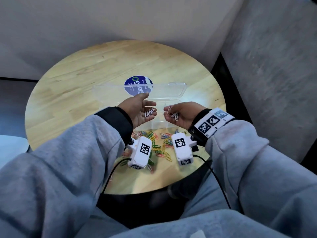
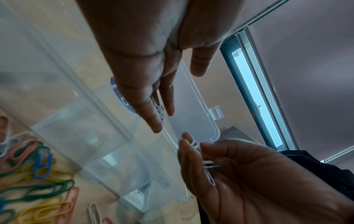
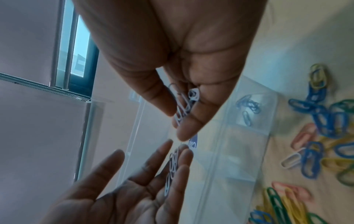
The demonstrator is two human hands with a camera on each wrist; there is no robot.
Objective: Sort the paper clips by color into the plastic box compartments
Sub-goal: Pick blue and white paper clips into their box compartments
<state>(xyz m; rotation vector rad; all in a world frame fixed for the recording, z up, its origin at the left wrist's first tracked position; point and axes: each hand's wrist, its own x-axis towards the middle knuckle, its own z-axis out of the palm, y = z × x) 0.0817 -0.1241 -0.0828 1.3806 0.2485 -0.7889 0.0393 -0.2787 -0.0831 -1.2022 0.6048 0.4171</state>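
My left hand [image 1: 145, 109] is held palm up over the clear plastic box [image 1: 173, 102], fingers straight, with white paper clips [image 1: 149, 112] lying on them. Facing it, my right hand [image 1: 169, 112] pinches a white clip [image 1: 169, 109] at its fingertips and keeps more white clips [image 1: 175, 115] in its curled palm. The right wrist view shows that bunch of white clips [image 3: 184, 104] between thumb and fingers, above the left hand's clips [image 3: 172, 166]. Blue clips [image 3: 248, 106] lie in one end compartment of the box.
A pile of mixed coloured clips [image 1: 161, 145] lies on the round wooden table [image 1: 77, 79] between the box and me. The box lid [image 1: 164, 90] lies open behind, over a blue sticker [image 1: 137, 83]. A grey sofa [image 1: 274, 66] stands to the right.
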